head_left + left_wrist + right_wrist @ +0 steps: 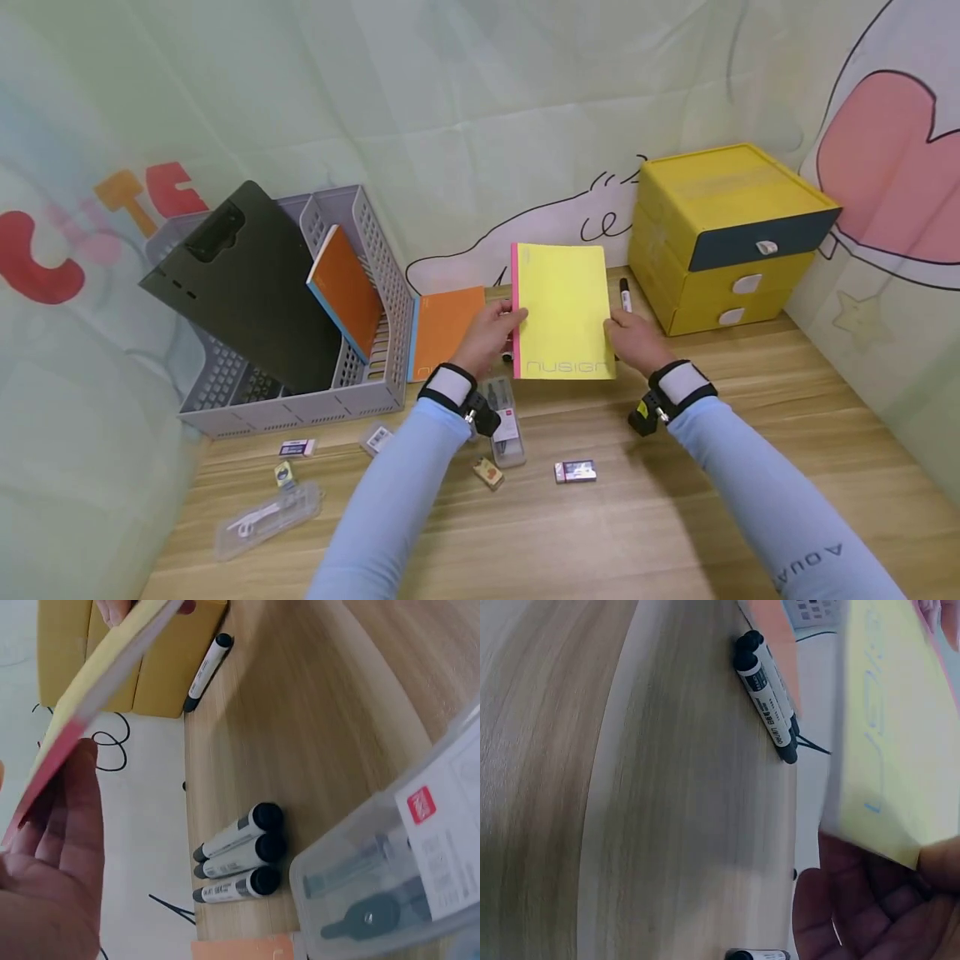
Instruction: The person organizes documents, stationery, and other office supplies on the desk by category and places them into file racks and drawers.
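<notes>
A yellow notebook (564,308) with a pink spine is held up off the table between both hands, its cover facing me. My left hand (489,335) grips the spine side, thumb on the cover and fingers behind, as the left wrist view also shows. On the opposite edge, my right hand (637,340) pinches the notebook with its thumb in front and fingers beneath. Under it on the table lie three whiteboard markers (238,855) side by side. An orange notebook (447,321) lies flat to the left of the hands.
A grey file rack (300,408) at left holds a black clipboard (255,292) and an orange notebook (348,287). Yellow drawers (720,242) stand at right beside another marker (625,295). Nearer are a clear pencil case (508,454), erasers (575,472) and a clear box (266,522) with scissors.
</notes>
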`<state>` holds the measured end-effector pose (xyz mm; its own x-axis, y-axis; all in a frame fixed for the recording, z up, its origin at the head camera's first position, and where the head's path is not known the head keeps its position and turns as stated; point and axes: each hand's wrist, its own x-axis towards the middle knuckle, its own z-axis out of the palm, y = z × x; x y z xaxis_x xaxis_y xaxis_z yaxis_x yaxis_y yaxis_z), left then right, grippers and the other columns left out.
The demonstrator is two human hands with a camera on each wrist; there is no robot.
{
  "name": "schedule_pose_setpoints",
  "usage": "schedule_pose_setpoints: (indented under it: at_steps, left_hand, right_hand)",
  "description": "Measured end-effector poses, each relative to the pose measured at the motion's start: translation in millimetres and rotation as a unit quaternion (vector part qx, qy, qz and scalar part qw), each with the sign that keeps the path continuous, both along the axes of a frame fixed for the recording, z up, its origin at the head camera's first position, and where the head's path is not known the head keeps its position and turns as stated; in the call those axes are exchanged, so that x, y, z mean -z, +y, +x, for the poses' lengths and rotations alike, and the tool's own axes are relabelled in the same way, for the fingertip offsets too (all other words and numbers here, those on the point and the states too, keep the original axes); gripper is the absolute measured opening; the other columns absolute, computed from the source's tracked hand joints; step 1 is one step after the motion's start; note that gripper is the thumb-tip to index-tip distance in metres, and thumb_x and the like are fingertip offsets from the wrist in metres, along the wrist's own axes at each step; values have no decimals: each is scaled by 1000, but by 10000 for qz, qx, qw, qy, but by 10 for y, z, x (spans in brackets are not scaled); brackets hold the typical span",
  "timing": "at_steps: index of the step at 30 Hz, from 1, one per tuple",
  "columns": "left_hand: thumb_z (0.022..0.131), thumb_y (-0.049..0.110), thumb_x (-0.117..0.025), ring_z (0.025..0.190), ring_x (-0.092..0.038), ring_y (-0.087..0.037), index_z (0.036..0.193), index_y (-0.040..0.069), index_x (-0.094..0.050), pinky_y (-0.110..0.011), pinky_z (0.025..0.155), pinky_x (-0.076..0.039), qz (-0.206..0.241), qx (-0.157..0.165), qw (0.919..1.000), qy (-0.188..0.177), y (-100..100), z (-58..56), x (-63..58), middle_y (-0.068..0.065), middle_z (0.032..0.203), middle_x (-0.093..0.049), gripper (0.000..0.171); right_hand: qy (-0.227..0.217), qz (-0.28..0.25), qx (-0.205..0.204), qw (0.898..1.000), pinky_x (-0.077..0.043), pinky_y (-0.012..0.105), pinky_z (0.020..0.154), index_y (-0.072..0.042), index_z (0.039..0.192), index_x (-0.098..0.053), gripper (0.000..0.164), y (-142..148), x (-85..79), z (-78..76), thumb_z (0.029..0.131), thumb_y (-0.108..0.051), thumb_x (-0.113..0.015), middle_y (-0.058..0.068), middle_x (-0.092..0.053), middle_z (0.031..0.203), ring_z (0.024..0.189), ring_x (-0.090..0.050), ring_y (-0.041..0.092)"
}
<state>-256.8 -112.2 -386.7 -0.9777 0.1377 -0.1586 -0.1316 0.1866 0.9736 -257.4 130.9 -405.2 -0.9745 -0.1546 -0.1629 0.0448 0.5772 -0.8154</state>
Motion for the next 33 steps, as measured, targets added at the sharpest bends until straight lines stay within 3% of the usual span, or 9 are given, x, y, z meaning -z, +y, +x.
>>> schedule_pose_setpoints:
  at_steps: [6,10,13,16,22,24,28,33]
  left_hand:
    - [104,24,-54,85,-69,-23,130,6,-59,-34,76,-57,-110,-34,9999,-57,-111,3,-21,-13,105,-69,32]
    - [103,19,-53,84,-69,-24,135,8,-57,-38,77,-58,-122,112,9999,-10,-164,41,-60,-14,105,-69,34]
    - [103,18,-53,84,-70,-24,138,9,-55,-42,80,-57,-105,143,9998,130,-197,89,-111,-15,105,-70,35]
    - [103,17,-54,82,-71,-24,136,8,-56,-44,80,-57,6,1,9995,328,-240,127,-148,-15,105,-71,34]
    - [100,12,-57,73,-71,-19,131,2,-58,-39,70,-59,317,-568,9938,898,-370,157,-212,-18,98,-71,32]
    - [100,10,-57,72,-71,-17,129,0,-58,-38,68,-59,435,-733,9895,1164,-427,163,-248,-20,98,-71,31]
    - [100,7,-56,74,-71,-16,127,-3,-57,-33,64,-59,423,-1093,9755,1861,-556,201,-345,-24,102,-70,28]
    - [100,8,-58,80,-72,-18,123,-5,-60,-26,64,-57,8,-1733,9463,2729,-739,295,-498,-25,104,-70,27]
  right_hand:
    - [290,244,-221,9990,-40,36,72,3,122,-55,32,-7,-25,38,106,-17,-35,18,-53,98,88,-50,30]
    - [442,623,-517,9957,-42,36,70,2,116,-59,30,12,-38,61,105,-17,-40,16,-57,93,83,-52,28]
    - [467,1149,-881,9884,-48,42,78,6,123,-60,36,23,-46,72,105,-21,-45,20,-64,105,91,-59,31]
    - [448,1964,-1254,9714,-50,49,83,8,128,-58,46,25,-77,97,103,-29,-50,25,-65,115,95,-61,34]
    - [104,3435,-1775,9222,-50,51,84,6,131,-58,64,11,-186,223,94,-45,-60,26,-64,119,93,-62,33]
    - [51,3584,-1947,9130,-50,52,87,5,130,-59,65,11,-196,262,92,-48,-62,26,-64,121,98,-63,35]
    - [111,3678,-2156,9045,-49,52,88,3,124,-64,64,12,-181,310,89,-51,-64,23,-65,121,105,-63,37]
    - [80,3698,-2204,9026,-50,51,88,2,121,-66,63,6,-168,327,88,-51,-65,21,-66,118,106,-63,38]
